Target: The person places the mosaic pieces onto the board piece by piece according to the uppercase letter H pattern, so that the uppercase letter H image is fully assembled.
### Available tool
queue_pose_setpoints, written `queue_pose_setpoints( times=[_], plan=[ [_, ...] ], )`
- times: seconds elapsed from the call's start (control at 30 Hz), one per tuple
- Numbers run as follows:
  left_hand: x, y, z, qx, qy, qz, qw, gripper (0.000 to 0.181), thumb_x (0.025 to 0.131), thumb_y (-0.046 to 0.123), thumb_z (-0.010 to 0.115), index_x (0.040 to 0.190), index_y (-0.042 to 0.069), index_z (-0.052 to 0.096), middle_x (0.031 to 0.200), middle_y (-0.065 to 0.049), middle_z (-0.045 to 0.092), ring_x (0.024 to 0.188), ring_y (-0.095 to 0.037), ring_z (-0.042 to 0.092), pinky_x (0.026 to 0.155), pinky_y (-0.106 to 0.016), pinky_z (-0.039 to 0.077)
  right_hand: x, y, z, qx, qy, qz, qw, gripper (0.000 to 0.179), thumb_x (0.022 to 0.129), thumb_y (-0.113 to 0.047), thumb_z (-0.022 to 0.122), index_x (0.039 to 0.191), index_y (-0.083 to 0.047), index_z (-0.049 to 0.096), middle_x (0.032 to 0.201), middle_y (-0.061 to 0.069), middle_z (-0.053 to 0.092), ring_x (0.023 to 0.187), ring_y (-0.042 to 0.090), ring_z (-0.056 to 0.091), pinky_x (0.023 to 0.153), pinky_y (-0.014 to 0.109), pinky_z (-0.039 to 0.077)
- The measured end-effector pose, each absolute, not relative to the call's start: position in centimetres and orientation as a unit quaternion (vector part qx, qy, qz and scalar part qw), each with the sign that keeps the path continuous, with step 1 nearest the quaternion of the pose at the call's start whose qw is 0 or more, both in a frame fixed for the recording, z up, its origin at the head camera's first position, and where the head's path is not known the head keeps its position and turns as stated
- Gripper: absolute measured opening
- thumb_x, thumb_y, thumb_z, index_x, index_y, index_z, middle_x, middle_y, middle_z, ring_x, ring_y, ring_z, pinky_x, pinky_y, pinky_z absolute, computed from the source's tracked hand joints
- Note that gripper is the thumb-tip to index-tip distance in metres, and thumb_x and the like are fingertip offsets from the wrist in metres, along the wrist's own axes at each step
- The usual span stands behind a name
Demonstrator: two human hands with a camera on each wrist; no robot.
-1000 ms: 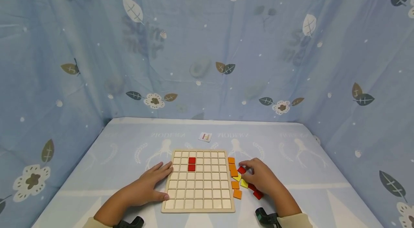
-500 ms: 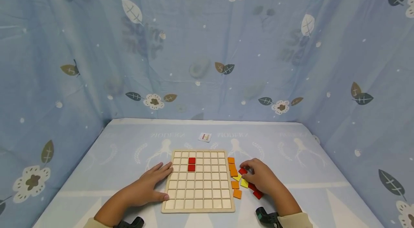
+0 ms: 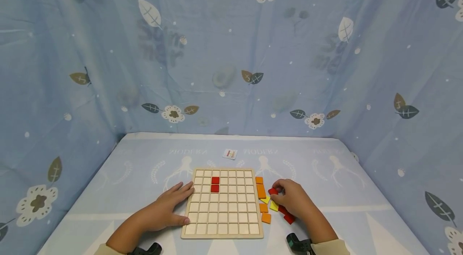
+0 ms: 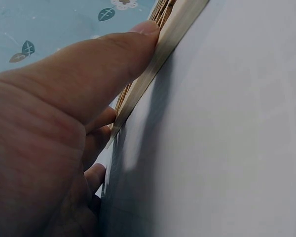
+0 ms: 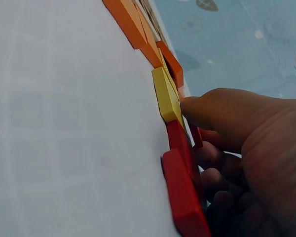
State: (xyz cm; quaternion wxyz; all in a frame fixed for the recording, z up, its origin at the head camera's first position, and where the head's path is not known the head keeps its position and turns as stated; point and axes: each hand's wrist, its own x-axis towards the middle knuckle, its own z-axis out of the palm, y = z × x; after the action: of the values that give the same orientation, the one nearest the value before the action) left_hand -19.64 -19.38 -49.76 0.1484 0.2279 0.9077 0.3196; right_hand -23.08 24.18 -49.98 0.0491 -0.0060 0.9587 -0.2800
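A pale wooden grid board [image 3: 223, 218] lies on the table with two red tiles [image 3: 215, 184] in one column of its upper part. My left hand [image 3: 164, 209] rests at its left edge, fingers spread; in the left wrist view the thumb [image 4: 145, 29] touches the rim. Right of the board, my right hand [image 3: 292, 198] pinches a red tile [image 3: 273, 191] between thumb and fingers. That red tile [image 5: 195, 134] is partly hidden behind the thumb in the right wrist view. Yellow tiles [image 3: 274, 206] and other red tiles [image 3: 289, 218] lie beside and beneath this hand.
Several orange tiles [image 3: 261, 191] lie along the board's right side. A small printed card [image 3: 230, 154] lies behind the board. Dark wrist devices [image 3: 298, 243] sit at both wrists. A blue patterned curtain [image 3: 231, 46] encloses the table's back and sides.
My right hand and the red tile at its fingertips have shifted slightly to the right, away from the orange tiles. The left hand keeps its place on the board.
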Motion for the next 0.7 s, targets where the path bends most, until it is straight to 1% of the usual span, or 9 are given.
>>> queue_pose_setpoints(
  times=[0.2, 0.33, 0.43, 0.57, 0.7],
  plan=[
    [-19.7, -19.4, -49.9, 0.229, 0.907, 0.321, 0.148, 0.101, 0.085, 0.056, 0.081, 0.165, 0.013, 0.036, 0.176, -0.004, 0.02, 0.16, -0.048, 0.007, 0.115, -0.081, 0.013, -22.9, 23.6, -49.7, -0.006, 0.955, -0.296, 0.034, 0.032, 0.087, -0.027, 0.087, 0.114, -0.018, 0.074, 0.096, -0.005, 0.065, 0.081, 0.015, 0.055, 0.071, 0.029, 0.052],
    [-19.7, -19.4, -50.0, 0.229, 0.907, 0.32, 0.149, 0.101, 0.085, 0.056, 0.081, 0.165, 0.013, 0.036, 0.176, -0.004, 0.02, 0.16, -0.048, 0.007, 0.115, -0.081, 0.013, -22.9, 22.6, -49.1, -0.026, 0.943, -0.33, 0.028, 0.03, 0.089, -0.025, 0.084, 0.117, -0.02, 0.074, 0.1, -0.006, 0.066, 0.078, 0.016, 0.054, 0.065, 0.029, 0.051],
    [-19.7, -19.4, -50.0, 0.228, 0.907, 0.319, 0.15, 0.1, 0.085, 0.056, 0.081, 0.164, 0.014, 0.036, 0.176, -0.003, 0.02, 0.16, -0.048, 0.007, 0.116, -0.081, 0.013, -22.9, 21.3, -48.5, -0.054, 0.933, -0.355, 0.029, 0.03, 0.092, -0.024, 0.082, 0.121, -0.019, 0.074, 0.102, -0.006, 0.066, 0.077, 0.016, 0.053, 0.061, 0.028, 0.048],
    [-19.7, -19.4, -49.9, 0.227, 0.909, 0.317, 0.15, 0.1, 0.085, 0.055, 0.081, 0.164, 0.014, 0.037, 0.176, -0.003, 0.02, 0.16, -0.047, 0.008, 0.116, -0.081, 0.013, -22.8, 19.1, -47.8, -0.108, 0.907, -0.403, 0.055, 0.034, 0.094, -0.021, 0.078, 0.127, -0.012, 0.072, 0.103, -0.002, 0.066, 0.075, 0.018, 0.052, 0.056, 0.026, 0.045],
    [-19.7, -19.4, -49.9, 0.229, 0.908, 0.317, 0.15, 0.1, 0.085, 0.055, 0.082, 0.164, 0.013, 0.037, 0.175, -0.004, 0.021, 0.16, -0.048, 0.008, 0.116, -0.081, 0.013, -22.9, 16.7, -47.3, -0.144, 0.88, -0.444, 0.084, 0.032, 0.096, -0.019, 0.076, 0.127, -0.011, 0.072, 0.106, -0.001, 0.068, 0.078, 0.019, 0.054, 0.055, 0.026, 0.045]
  ],
)
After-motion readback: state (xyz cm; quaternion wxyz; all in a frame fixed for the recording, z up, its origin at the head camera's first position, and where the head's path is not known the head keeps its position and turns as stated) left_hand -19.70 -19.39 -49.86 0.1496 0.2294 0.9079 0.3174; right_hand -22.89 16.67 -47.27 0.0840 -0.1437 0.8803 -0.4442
